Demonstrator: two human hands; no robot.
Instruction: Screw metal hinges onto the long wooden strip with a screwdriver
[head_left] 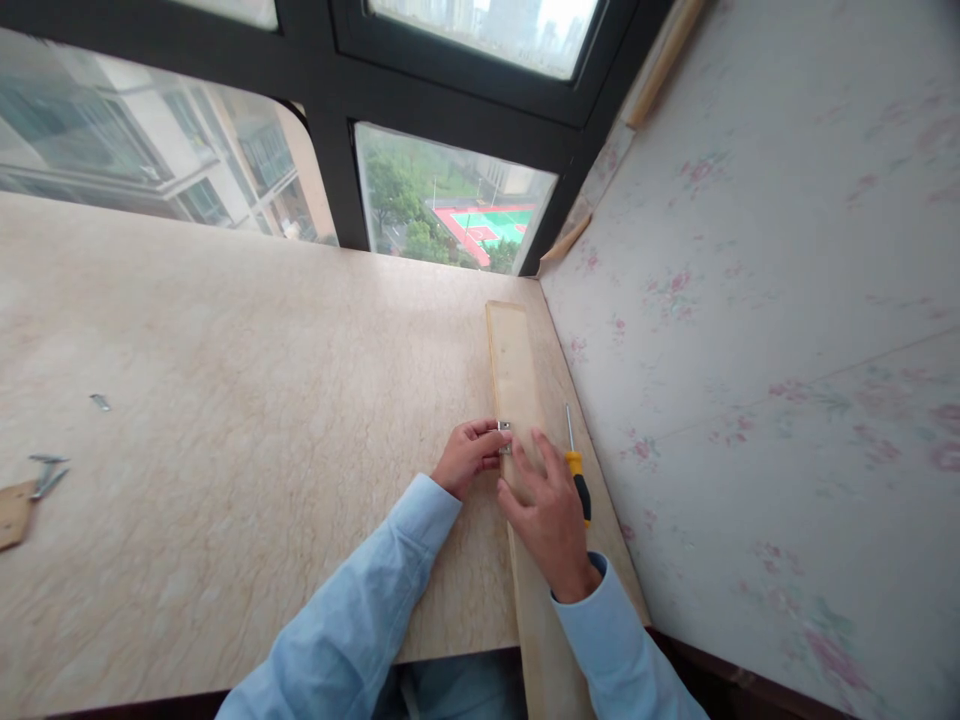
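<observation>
A long pale wooden board (511,350) lies on the stone-look sill and runs out past its front edge. On the board's left edge sits a small silver metal hinge (505,427) with holes in it. My left hand (471,455) pinches this hinge, thumb on top and fingers at the board's side. My right hand (551,515) rests over the board just right of the hinge, its fingers apart and nothing visible in them. Beside it, between board and wall, lies a screwdriver (577,480) with a yellow and black handle, its shaft pointing toward the window.
Several loose screws (49,476) lie at the far left beside a brown flat piece (13,515) with holes. Another screw (100,402) is farther back. A flower-papered wall (750,350) bounds the right side, and a dark window frame (450,85) stands behind.
</observation>
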